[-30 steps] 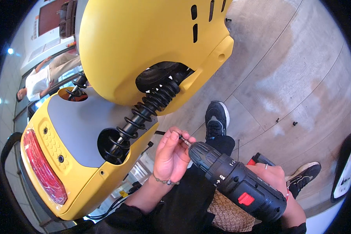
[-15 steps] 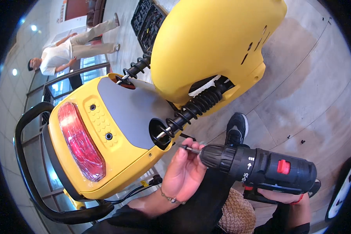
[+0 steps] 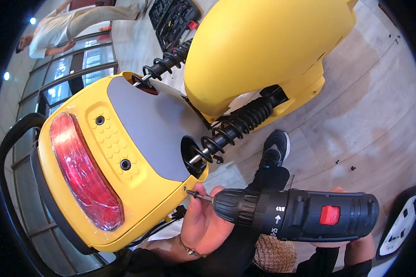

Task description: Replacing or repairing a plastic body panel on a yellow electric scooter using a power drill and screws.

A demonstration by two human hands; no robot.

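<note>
My right hand (image 3: pixel 359 249), mostly hidden beneath the tool, grips a black cordless drill (image 3: pixel 305 214) that points left. A dark screw (image 3: pixel 194 194) sits at the end of its bit. Around the screw and bit, the fingers of my left hand (image 3: pixel 205 226) are pinched, partly behind the chuck. The screw's tip is at the lower right edge of a yellow body shell (image 3: pixel 159 196), beside a small hole; whether it has entered cannot be told. That shell carries a red tail light (image 3: pixel 85 171) in clear film and a grey panel (image 3: pixel 148 124).
Two black spring shock absorbers (image 3: pixel 231 131) join the shell to a large yellow fender (image 3: pixel 263 51). A black bar (image 3: pixel 4 152) curves round the left side. An open tool case (image 3: pixel 171 23) lies behind. Small dark screws (image 3: pixel 353 168) lie on the floor. A person (image 3: pixel 55 32) stands far left.
Both hands have brought the drill and screw left and down, from beside the shell to its edge. My view has shifted, so the shell appears closer. The person has moved toward the upper left of view.
</note>
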